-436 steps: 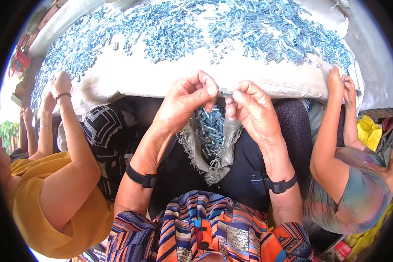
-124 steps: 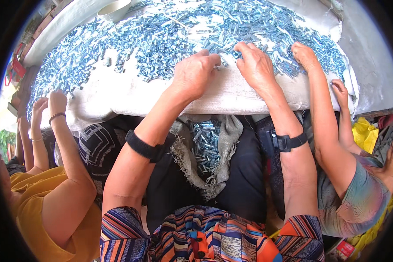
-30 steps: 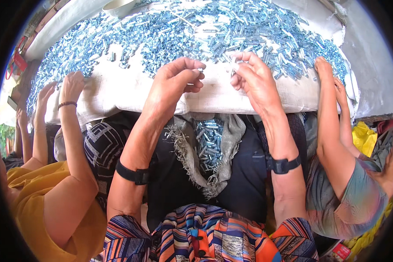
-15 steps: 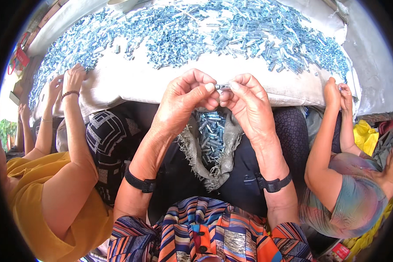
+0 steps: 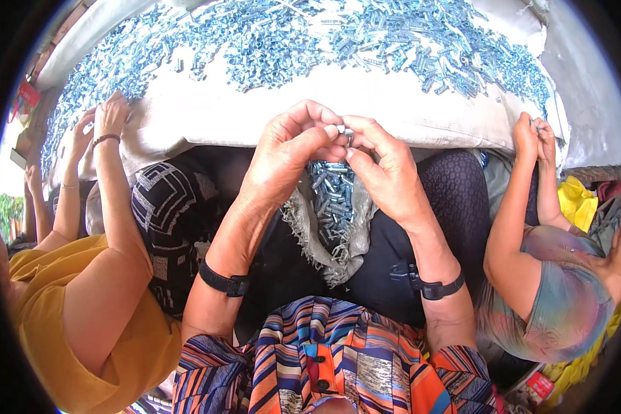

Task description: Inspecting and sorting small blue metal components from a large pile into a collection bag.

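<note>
In front of me, close to the table edge, my left hand [image 5: 290,148] and my right hand [image 5: 388,169] meet fingertip to fingertip. My left thumb and forefinger pinch a small silvery metal sleeve [image 5: 341,129]. Against it, a second small metal piece [image 5: 350,139] sits between my right thumb and forefinger; its exact shape is partly hidden by the fingers. Below the hands, a frayed grey cloth sack [image 5: 352,268] lies open in my lap. Many shiny blue-silver metal sleeves [image 5: 333,196] fill it.
Piles of small bluish metal parts [image 5: 276,52] spread over the white cloth-covered table [image 5: 207,114]. A person in a mustard top [image 5: 96,303] works on the left; another in a multicoloured top [image 5: 548,297] is on the right. Yellow material [image 5: 576,203] lies beyond that person.
The metal piece, held in line between both hands before, now shows as two pieces at an angle. My right forefinger has come over the top, and its thumb has dropped lower.
</note>
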A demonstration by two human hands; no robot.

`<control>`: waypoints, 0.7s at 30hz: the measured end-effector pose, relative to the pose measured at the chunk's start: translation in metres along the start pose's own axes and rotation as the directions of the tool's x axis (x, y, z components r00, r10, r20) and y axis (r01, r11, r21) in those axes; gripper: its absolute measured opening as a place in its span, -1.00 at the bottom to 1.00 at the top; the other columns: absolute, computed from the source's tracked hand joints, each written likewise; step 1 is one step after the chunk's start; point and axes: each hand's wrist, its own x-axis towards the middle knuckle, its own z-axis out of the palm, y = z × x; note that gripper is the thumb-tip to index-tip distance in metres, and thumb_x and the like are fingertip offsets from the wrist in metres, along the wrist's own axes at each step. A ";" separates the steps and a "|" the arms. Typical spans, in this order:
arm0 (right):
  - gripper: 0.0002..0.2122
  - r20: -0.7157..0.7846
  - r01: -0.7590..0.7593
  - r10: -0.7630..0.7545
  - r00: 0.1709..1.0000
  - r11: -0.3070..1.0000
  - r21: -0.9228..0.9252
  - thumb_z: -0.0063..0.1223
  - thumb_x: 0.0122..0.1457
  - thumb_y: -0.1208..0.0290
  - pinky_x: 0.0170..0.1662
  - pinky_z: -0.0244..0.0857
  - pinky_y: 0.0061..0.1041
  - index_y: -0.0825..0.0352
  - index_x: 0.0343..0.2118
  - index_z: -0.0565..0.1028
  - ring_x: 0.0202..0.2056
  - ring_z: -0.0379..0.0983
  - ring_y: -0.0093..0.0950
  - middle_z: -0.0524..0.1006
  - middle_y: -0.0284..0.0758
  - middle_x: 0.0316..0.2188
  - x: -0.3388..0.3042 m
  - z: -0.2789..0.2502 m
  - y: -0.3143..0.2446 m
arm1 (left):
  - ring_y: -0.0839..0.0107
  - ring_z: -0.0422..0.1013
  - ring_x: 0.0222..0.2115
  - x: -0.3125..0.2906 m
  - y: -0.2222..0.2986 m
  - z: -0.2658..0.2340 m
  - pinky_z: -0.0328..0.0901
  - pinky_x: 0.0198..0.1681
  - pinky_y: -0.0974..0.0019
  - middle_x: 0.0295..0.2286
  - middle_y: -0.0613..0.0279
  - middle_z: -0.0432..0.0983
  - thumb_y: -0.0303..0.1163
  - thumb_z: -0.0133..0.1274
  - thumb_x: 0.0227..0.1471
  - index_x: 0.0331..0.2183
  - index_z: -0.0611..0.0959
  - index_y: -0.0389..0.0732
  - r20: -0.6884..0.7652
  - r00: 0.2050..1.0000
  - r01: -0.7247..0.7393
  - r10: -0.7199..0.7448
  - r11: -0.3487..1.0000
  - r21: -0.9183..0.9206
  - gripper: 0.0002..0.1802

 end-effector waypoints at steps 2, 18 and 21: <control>-0.89 -0.042 -0.060 0.079 0.996 0.939 0.339 -0.09 0.13 0.61 -0.27 0.33 -0.61 0.38 -0.27 0.41 -0.42 0.44 -0.58 0.50 -0.37 -0.46 0.000 0.001 0.009 | 0.54 0.44 -0.51 -0.002 -0.001 -0.003 0.37 -0.40 0.49 -0.49 0.24 0.52 -0.51 -0.03 0.05 -0.33 0.51 -0.23 0.010 1.000 -0.007 0.007 1.000 0.009 -0.92; -0.92 0.013 -0.071 0.171 0.985 0.341 0.937 -0.05 0.19 0.45 -0.39 0.35 -0.61 0.31 -0.30 0.42 -0.52 0.40 -0.59 0.44 -0.37 -0.50 -0.011 0.008 0.016 | 0.55 0.43 -0.52 -0.020 0.003 0.004 0.35 -0.39 0.49 -0.50 0.26 0.50 -0.48 0.01 0.03 -0.35 0.51 -0.24 0.037 0.999 0.015 -0.016 1.000 0.014 -0.91; -0.91 -0.011 -0.064 0.182 0.983 0.401 0.914 -0.05 0.19 0.44 -0.41 0.33 -0.62 0.32 -0.31 0.42 -0.52 0.40 -0.59 0.44 -0.37 -0.51 -0.014 0.011 0.010 | 0.55 0.42 -0.53 -0.021 0.005 0.004 0.35 -0.39 0.49 -0.50 0.26 0.50 -0.48 0.00 0.03 -0.35 0.52 -0.25 0.039 0.999 -0.004 0.003 1.000 0.024 -0.92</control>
